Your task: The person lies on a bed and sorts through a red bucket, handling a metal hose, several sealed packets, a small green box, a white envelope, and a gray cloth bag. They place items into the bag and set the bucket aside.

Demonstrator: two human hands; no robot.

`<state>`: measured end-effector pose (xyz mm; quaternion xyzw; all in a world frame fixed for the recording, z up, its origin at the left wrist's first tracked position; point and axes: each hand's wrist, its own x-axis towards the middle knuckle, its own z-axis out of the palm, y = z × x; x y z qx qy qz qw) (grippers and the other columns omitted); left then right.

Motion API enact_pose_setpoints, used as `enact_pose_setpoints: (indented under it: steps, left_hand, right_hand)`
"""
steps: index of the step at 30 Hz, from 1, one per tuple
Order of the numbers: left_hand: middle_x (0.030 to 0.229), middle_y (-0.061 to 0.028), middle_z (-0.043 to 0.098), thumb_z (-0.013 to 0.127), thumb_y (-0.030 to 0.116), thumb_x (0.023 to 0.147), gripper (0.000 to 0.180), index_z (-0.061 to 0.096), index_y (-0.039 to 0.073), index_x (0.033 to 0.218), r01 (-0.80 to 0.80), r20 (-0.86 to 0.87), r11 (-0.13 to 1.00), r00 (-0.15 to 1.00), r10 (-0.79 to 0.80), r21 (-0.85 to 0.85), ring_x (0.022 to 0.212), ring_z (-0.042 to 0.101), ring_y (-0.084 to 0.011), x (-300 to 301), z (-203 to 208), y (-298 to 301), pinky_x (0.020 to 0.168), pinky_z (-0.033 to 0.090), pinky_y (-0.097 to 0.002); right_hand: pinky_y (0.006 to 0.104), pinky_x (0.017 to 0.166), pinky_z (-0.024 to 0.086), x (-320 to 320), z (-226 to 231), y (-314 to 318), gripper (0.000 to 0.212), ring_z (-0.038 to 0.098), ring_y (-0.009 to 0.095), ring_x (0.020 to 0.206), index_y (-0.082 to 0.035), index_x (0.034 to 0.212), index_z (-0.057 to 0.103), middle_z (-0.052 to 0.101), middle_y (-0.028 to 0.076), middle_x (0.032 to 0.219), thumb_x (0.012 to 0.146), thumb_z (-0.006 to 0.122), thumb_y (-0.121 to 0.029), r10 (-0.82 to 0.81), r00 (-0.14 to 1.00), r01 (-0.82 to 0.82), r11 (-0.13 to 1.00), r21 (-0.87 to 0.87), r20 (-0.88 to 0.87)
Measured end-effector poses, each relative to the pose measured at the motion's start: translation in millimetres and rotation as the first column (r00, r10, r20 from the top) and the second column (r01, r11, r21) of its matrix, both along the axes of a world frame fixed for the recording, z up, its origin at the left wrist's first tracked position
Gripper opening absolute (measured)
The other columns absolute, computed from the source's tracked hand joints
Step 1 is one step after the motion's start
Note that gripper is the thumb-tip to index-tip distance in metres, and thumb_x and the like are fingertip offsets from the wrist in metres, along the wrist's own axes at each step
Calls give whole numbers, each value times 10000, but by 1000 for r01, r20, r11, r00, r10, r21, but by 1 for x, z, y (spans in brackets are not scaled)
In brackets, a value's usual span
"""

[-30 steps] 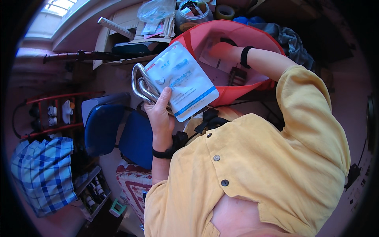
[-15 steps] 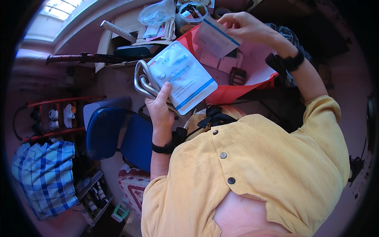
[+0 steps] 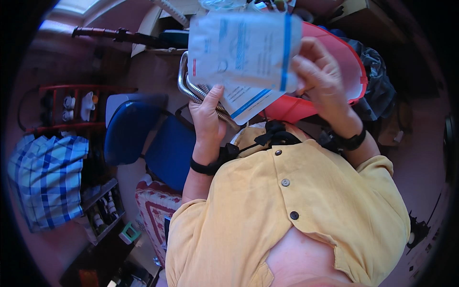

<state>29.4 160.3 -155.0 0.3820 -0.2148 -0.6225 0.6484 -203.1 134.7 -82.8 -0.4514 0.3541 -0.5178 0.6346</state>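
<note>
My left hand is closed on a coiled metal hose and a flat white-and-blue packet, its thumb pressing on the packet's front. My right hand pinches the right edge of a second white-and-blue packet. This one is held turned sideways and covers most of the first packet. Both hands are in front of my chest. Beyond them stands a red bin-like container, whose inside is partly hidden by the packet and my right hand.
A blue chair stands to the left, near a red rack with shoes. Blue checked cloth hangs at far left. A dark plastic bag lies right of the red container. Clutter fills the surface at the back.
My right hand has come out from over the red container, bringing the second packet left and in front of the first. My left hand keeps its hold on the hose and first packet.
</note>
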Motion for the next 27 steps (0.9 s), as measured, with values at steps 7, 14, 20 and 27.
enact_pose_setpoints:
  steps: [7,14,20,27]
  left_hand:
    - [1170,-83,632,562,-4,895,357,547,39,1249,-175,16,984,984,176,-19,1049,634,-197,30,-1,21,931,515,-356]
    - [1143,-76,652,597,20,906,302,588,70,1204,-335,45,942,942,334,33,1041,641,-179,47,5,33,920,517,-332]
    - [1095,-58,680,642,44,909,260,606,83,1164,-389,124,921,914,386,3,1018,656,-176,53,5,45,904,527,-331]
    - [1091,-66,678,662,63,910,283,595,57,1185,-340,170,937,922,349,-79,998,662,-163,69,9,40,886,536,-327]
  right_hand:
    - [237,688,586,39,-29,9,323,700,116,763,-3,1239,511,677,96,1023,950,601,-116,270,963,-264,928,263,14]
    - [275,734,595,67,-45,3,323,717,172,829,5,1212,531,683,119,1026,949,611,-163,352,933,-356,858,370,82]
    - [282,722,596,81,-54,3,306,718,181,796,23,1135,593,698,140,979,922,660,-185,483,875,-436,793,425,-4]
    - [240,632,566,93,-52,3,276,710,145,734,1,1055,662,715,121,876,897,706,-221,524,848,-439,780,446,-81]
